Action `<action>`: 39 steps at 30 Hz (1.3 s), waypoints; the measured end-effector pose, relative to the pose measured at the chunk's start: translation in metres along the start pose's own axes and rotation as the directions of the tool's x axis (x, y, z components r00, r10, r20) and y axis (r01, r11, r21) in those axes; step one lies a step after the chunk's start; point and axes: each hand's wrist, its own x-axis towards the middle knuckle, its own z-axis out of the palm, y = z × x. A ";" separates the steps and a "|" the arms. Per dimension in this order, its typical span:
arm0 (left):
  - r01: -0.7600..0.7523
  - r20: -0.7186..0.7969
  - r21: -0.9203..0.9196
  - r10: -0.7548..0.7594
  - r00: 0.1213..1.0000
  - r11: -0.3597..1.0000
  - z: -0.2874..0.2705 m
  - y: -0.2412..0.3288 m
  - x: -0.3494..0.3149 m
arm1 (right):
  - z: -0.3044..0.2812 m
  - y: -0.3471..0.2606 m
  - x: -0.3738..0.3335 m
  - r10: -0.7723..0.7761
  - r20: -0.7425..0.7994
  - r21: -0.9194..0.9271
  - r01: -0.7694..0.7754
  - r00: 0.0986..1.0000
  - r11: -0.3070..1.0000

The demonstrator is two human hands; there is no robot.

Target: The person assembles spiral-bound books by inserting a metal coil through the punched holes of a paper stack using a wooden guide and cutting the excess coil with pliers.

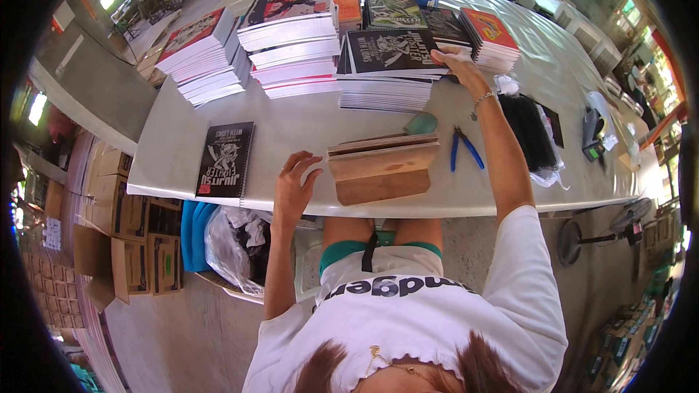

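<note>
Notebook (389, 51) with a black cover and pale line art is sitting on top of a white-edged pile (386, 94), out past the middle of the table (291, 124). Right hand (459, 64) is stretched out to its right edge, fingertips touching the cover, but honestly I can't tell if it's pinching it or just resting there. Left hand (295, 180) has nothing in it: fingers loosely bent, thumb apart from them, just beside the left end of a wooden stand (382, 167). A green rounded thing (420, 124) is right behind that stand, and blue-handled pliers (455, 151) lie to its right, handles spread toward the person. Another black notebook, a spiral-bound one (226, 160), lies flat over by the left end of the table, well apart from the piles. Further out you've got tall book stacks (291, 51) on the left, a red-covered stack (491, 36) on the right, and a black bristly bundle (528, 131) past the right forearm. Cardboard boxes (116, 204) sit off the table's left side, a fan (571, 240) off the right.
</note>
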 end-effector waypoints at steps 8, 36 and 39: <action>-0.045 -0.018 0.028 0.045 0.999 0.999 0.028 -0.023 -0.004 | -0.012 -0.016 0.012 0.174 -0.040 -0.265 -0.178 0.984 0.948; -0.021 -0.079 0.192 0.037 0.996 0.981 0.030 -0.015 -0.013 | 0.037 -0.102 0.019 0.250 -0.320 -0.836 -0.397 0.914 0.379; -0.029 -0.085 0.192 0.046 0.995 0.981 0.031 -0.018 -0.013 | 0.039 -0.103 0.017 0.207 -0.320 -0.859 -0.375 0.925 0.348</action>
